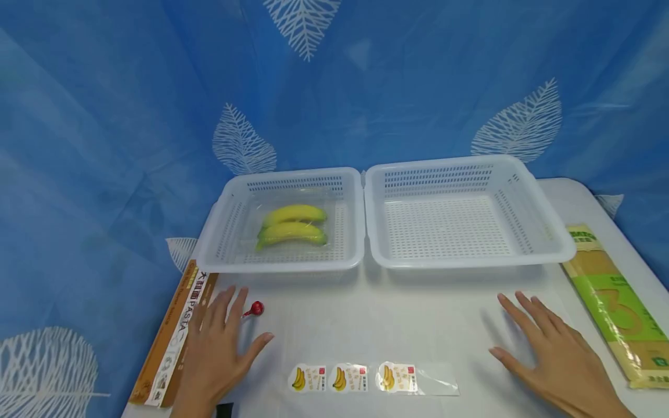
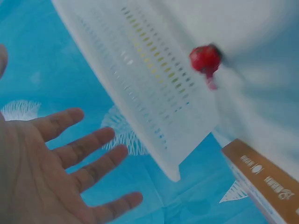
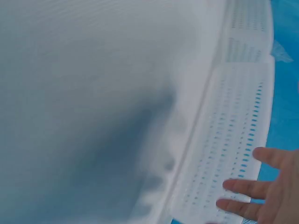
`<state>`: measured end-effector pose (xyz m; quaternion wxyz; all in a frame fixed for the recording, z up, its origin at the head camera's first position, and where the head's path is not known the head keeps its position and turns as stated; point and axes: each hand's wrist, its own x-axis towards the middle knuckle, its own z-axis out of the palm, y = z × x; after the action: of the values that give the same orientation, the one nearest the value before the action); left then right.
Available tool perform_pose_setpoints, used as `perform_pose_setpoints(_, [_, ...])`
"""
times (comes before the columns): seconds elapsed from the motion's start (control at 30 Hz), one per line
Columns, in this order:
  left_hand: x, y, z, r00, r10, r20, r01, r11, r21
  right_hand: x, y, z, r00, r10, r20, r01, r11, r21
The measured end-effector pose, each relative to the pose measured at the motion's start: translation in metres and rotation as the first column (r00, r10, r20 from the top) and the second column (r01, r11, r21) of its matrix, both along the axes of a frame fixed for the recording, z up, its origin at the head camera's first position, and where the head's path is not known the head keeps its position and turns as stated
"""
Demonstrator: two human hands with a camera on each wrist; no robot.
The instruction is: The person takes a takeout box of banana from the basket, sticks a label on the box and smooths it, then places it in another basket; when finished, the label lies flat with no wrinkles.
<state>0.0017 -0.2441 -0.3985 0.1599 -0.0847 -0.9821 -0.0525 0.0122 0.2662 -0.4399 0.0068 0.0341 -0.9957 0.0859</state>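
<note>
My left hand hovers over the table's left side with fingers spread, holding nothing. Close by its fingertips lies a small red-wrapped lollipop, also visible in the left wrist view. Across the table my right hand is likewise spread, with its shadow on the white surface. Several banana stickers lie in a row between the hands, the rightmost on a clear strip. Two bananas in clear plastic sit in the left white basket. The right white basket holds nothing visible.
A brown pasta box lies along the left edge, partly behind my left hand. On the right edge rests a green and yellow packet marked 3. Behind the baskets hangs a blue leaf-patterned cloth. A small black object shows at the bottom.
</note>
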Motion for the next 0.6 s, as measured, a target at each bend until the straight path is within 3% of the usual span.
perform_pose_setpoints(0.1, [-0.007,-0.007,0.009,0.998,-0.037,-0.044,0.041,0.994,0.100,-0.006,-0.005,0.015,0.998,0.062,-0.007,-0.062,0.969,-0.240])
perform_pose_setpoints(0.23, [-0.022,-0.022,0.019,0.991,-0.081,-0.111,0.100,0.979,0.178,-0.015,-0.017,0.031,0.989,0.131,-0.068,-0.147,0.848,-0.509])
perform_pose_setpoints(0.4, [-0.041,-0.038,0.030,0.985,-0.095,-0.143,0.125,0.969,0.215,-0.029,-0.029,0.043,0.960,0.197,-0.198,-0.278,0.761,-0.586])
perform_pose_setpoints(0.6, [-0.064,-0.058,0.039,0.975,-0.153,-0.161,0.191,0.946,0.261,-0.056,-0.037,0.056,0.894,0.370,-0.253,-0.439,0.609,-0.661])
